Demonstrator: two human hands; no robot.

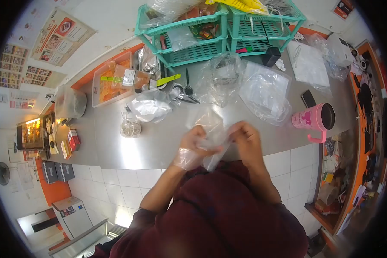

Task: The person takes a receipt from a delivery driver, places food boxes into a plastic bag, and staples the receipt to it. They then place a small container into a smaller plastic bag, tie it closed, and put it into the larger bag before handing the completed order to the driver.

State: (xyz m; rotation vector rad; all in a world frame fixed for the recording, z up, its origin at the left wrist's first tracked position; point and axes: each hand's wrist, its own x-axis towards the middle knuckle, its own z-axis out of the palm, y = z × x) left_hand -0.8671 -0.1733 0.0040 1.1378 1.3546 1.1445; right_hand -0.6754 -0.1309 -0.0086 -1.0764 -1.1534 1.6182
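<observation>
My left hand [192, 146] is in front of me at the near table edge, with thin clear plastic like a disposable glove around its wrist and palm. Its fingers are curled on a piece of thin clear plastic [211, 124]. Whether this piece is a second glove or a small bag I cannot make out. My right hand [246, 139], apparently bare, pinches the right side of the same plastic. Both hands are slightly blurred. Beyond them lie a crumpled clear bag [221, 77] and a stack of clear plastic bags [266, 88].
Teal basket racks [193, 53] with packets stand at the back. An orange-filled tub [112, 81], a foil-like bag [150, 106] and a tied bag [130, 127] sit to the left. Rightward are a phone [308, 99] and a pink tumbler [308, 118] near the edge.
</observation>
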